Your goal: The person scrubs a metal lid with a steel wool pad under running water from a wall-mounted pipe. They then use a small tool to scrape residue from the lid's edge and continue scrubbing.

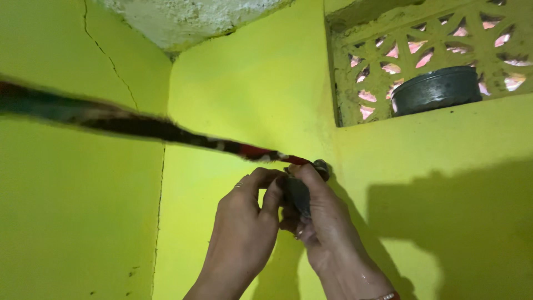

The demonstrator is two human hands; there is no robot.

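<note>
A dark rope [139, 125] with red and white patches stretches taut from the left edge across the yellow-green wall to a dark hook or nail [321, 166] in the wall. My left hand [244, 228] and my right hand [325, 222] meet just below that hook. Both pinch the dark loose end of the rope [298, 194], which hangs down between their fingers. A ring shows on my left hand and a red bangle on my right wrist.
A wall corner with a long crack [162, 183] runs down at the left. At the upper right, a recessed niche with a patterned lattice vent [444, 39] holds a round dark metal tin [436, 89]. Rough grey plaster [183, 19] shows at the top.
</note>
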